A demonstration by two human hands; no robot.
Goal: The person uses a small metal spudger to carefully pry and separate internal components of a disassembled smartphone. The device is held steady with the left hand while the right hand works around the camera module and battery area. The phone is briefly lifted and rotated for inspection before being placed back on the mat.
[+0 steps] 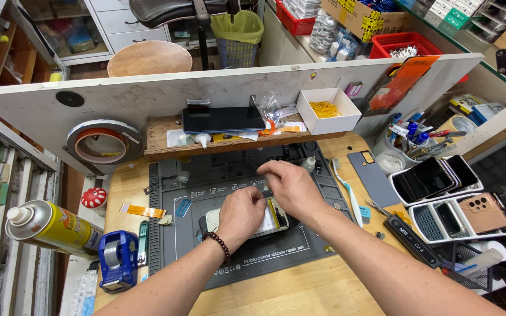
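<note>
Both hands pinching at opened phone (273,219) mid repair mat (206,199); left hand (240,213), right hand (291,187); mat edges free.

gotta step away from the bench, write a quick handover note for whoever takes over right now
Left hand: resting on the opened phone, steadying it on the dark repair mat; grip hidden.
Right hand: over the phone's upper end, fingers pinched together; whether it holds anything is too small to tell.
Nearby: grey back cover on the bench to the right, toothbrush at the mat's edge.
Done: phone lies open, back cover off.
Left: work inside the phone unfinished; cover not refitted.
</note>
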